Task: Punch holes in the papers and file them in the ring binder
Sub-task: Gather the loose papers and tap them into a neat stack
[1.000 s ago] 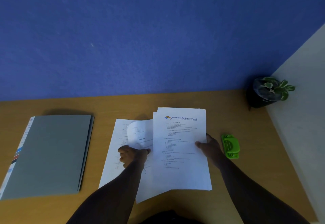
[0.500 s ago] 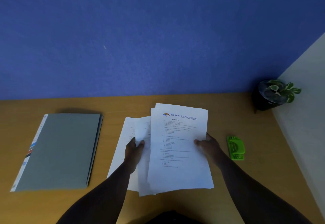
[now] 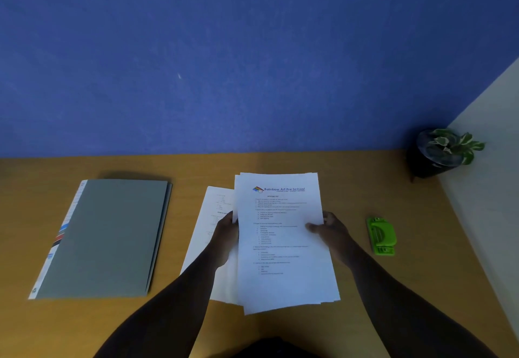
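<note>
The papers [image 3: 283, 245] are thin white printed sheets; the ring binder [image 3: 104, 237] looks matt grey card, the hole punch [image 3: 381, 236] glossy green plastic, the counter [image 3: 280, 163] smooth wood.

wall [image 3: 252, 48]: blue | side wall [image 3: 488, 189]: pale | desk [image 3: 280, 163]: wooden | potted plant [image 3: 441, 149]: corner | light: dim

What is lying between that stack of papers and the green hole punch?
Nothing visible. Only bare desk separates the stack of papers, held by the left hand and right hand, from the green hole punch.
</note>
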